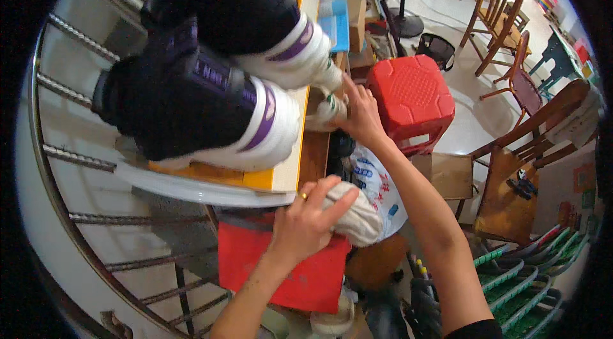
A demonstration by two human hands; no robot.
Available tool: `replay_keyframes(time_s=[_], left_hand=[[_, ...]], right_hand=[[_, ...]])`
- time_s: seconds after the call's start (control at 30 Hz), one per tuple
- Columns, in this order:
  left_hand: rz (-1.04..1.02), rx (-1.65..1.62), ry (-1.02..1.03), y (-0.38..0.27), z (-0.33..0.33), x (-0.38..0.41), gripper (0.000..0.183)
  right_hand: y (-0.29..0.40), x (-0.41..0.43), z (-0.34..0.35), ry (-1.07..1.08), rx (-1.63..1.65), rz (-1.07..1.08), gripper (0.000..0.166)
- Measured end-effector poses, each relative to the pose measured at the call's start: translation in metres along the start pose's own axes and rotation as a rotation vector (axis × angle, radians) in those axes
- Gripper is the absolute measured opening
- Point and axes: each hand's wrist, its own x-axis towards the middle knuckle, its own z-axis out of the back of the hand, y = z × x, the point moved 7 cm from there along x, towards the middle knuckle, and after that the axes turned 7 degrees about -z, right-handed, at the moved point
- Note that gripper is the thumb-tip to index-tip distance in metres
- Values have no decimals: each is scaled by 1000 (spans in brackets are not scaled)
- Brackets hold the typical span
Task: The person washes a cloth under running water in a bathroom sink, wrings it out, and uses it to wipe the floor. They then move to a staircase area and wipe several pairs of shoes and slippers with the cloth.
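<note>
My left hand (311, 219) is closed over the end of a rolled off-white cloth bundle (357, 214), above a red bag (287, 267). My right hand (361, 109) reaches farther forward, its fingers against small off-white fabric pieces with green marks (332, 111); its fingertips are partly hidden. Two large black bundles with white ends and purple bands, one nearer (191, 109) and one farther (258, 18), lie side by side on a yellow and white box (287, 171). What they are made of, I cannot tell for certain.
A red plastic stool (409, 95) stands beyond my right hand. A white printed bag (383, 181) lies under my right forearm. Metal railings (76, 150) curve along the left. Wooden chairs (498, 8), a black basket (436, 49) and green-seated folding stools (517, 291) are at the right.
</note>
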Motion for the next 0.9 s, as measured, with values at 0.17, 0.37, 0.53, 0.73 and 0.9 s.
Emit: replay_keyframes(time_s=[0.17, 0.37, 0.53, 0.73, 0.9], left_hand=[[8, -1, -90, -4, -18, 16, 76], [98, -54, -104, 2, -3, 3, 70], [187, -209, -149, -7, 17, 8, 62], [157, -128, -215, -20, 49, -14, 58], [168, -205, -265, -39, 67, -7, 61]], right_hand=[[-34, 20, -20, 24, 217, -4, 92], [-58, -129, 45, -104, 506, -444, 27], [-36, -377, 42, 96, 445, -833, 7], [89, -527, 14, 756, 858, -1281, 28], [68, -555, -20, 169, 932, -1281, 33]])
